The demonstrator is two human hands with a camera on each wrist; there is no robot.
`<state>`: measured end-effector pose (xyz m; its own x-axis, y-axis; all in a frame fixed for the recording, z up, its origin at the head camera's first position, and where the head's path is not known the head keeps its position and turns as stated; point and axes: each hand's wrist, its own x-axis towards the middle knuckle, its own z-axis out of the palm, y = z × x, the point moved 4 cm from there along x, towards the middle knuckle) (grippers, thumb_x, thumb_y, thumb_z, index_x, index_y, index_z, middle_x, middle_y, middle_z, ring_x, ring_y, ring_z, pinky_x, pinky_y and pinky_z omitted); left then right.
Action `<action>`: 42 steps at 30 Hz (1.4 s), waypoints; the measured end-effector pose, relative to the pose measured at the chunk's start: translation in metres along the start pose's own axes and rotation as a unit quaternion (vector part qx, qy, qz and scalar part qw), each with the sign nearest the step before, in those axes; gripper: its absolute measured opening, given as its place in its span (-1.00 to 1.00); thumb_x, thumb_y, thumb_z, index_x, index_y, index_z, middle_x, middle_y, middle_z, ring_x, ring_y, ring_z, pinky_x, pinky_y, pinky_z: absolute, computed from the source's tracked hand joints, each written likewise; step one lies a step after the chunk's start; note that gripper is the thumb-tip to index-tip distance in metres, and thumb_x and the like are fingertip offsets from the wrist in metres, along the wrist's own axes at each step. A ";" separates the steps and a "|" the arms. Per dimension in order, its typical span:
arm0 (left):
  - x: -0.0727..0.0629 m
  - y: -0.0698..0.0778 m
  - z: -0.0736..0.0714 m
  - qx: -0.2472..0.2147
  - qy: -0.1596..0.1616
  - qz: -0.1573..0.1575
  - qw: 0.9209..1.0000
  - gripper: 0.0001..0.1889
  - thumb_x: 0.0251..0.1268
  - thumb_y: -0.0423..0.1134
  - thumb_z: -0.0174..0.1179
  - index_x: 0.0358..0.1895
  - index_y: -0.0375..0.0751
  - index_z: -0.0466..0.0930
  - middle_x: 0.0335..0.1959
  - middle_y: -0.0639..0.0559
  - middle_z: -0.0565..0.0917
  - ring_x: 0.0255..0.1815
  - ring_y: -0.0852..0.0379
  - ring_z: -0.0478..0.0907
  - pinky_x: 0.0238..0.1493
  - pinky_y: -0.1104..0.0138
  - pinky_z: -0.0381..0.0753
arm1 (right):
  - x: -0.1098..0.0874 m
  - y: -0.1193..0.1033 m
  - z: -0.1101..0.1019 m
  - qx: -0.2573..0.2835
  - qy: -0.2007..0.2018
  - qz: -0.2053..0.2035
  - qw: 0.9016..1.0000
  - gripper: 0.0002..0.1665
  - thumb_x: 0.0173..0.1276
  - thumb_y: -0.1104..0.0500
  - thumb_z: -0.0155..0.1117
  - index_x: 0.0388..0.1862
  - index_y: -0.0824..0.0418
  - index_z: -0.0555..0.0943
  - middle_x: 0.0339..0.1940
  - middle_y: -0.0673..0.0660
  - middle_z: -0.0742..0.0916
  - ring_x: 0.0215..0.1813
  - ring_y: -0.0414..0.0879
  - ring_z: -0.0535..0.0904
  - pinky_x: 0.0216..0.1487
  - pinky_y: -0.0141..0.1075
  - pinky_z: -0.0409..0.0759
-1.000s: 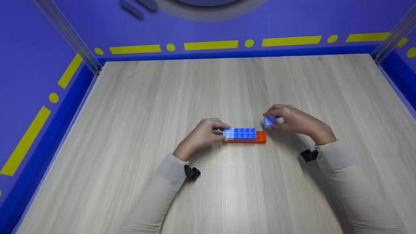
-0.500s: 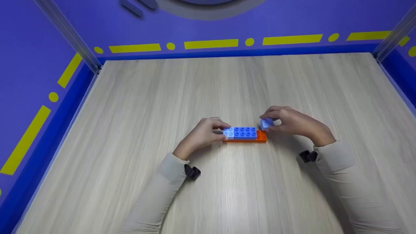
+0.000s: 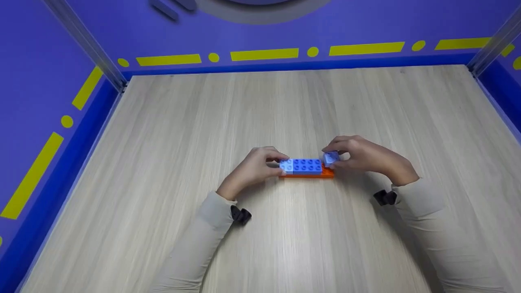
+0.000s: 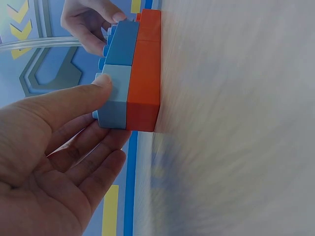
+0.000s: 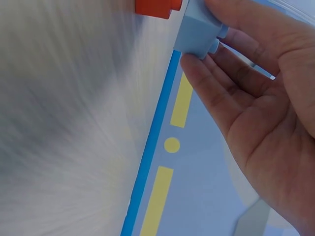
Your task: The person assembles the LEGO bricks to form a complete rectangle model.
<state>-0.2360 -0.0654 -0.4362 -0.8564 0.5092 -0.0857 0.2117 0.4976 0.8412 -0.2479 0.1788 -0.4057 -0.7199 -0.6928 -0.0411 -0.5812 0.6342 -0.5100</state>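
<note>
A low orange row of building bricks (image 3: 328, 173) lies on the table, with a blue brick (image 3: 307, 166) on its middle and a light blue brick (image 3: 286, 166) on its left end. My left hand (image 3: 254, 167) holds that left end, thumb and fingers on opposite sides of the light blue brick. A second light blue brick (image 5: 198, 30) is pinched between thumb and fingers of my right hand (image 3: 364, 156). It hangs slightly tilted over the back of the orange row's right end; the right wrist view shows a gap beside the orange piece (image 5: 155, 7).
The pale wooden table (image 3: 203, 122) spreads around the bricks. Purple-blue panels with yellow dashes (image 3: 264, 54) stand at the back and both sides. A black band piece (image 3: 241, 215) sits at the left cuff, another (image 3: 385, 197) at the right.
My right hand has come left and nearer to me, bringing its light blue brick from behind the orange row's right end to over it. The left hand keeps its place.
</note>
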 end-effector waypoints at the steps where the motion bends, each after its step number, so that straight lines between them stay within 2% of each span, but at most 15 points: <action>1: 0.000 0.000 0.000 0.001 0.000 -0.001 1.000 -0.62 0.12 -0.41 0.33 0.06 -0.23 0.65 -0.02 -0.04 0.65 0.06 0.09 0.57 0.18 0.31 0.54 | 0.000 -0.001 0.000 0.000 0.000 -0.002 1.000 -0.58 0.18 0.37 0.34 0.06 0.36 0.63 -0.03 0.17 0.68 0.00 0.05 0.65 0.02 -0.06 0.64; 14: 0.000 0.000 0.000 0.013 0.003 -0.002 1.000 -0.62 0.12 -0.38 0.35 0.06 -0.20 0.66 -0.03 -0.01 0.65 0.03 0.13 0.57 0.18 0.30 0.55 | -0.001 -0.006 0.005 -0.003 -0.003 -0.019 1.000 -0.61 0.18 0.33 0.37 0.03 0.31 0.65 -0.04 0.14 0.69 -0.02 0.02 0.66 -0.02 -0.08 0.65; 31: -0.001 0.001 0.000 -0.005 -0.001 0.000 1.000 -0.62 0.12 -0.42 0.33 0.07 -0.23 0.65 -0.02 -0.02 0.65 0.04 0.10 0.58 0.19 0.33 0.53 | -0.003 -0.010 0.007 -0.018 0.000 -0.030 0.999 -0.61 0.18 0.31 0.36 0.03 0.31 0.66 -0.06 0.14 0.69 -0.04 0.00 0.66 -0.03 -0.10 0.65; 42: -0.001 0.001 0.000 0.002 -0.001 0.003 1.000 -0.63 0.14 -0.41 0.32 0.07 -0.22 0.65 -0.03 -0.02 0.65 0.08 0.09 0.57 0.19 0.35 0.53 | -0.002 -0.011 0.008 -0.026 0.000 -0.033 0.999 -0.61 0.18 0.29 0.38 0.02 0.30 0.66 -0.07 0.13 0.70 -0.04 -0.01 0.65 -0.03 -0.10 0.65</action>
<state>-0.2355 -0.0657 -0.4355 -0.8540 0.5140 -0.0809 0.2195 0.4968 0.8396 -0.2364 0.1704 -0.4067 -0.6798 -0.7334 -0.0083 -0.6464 0.6044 -0.4657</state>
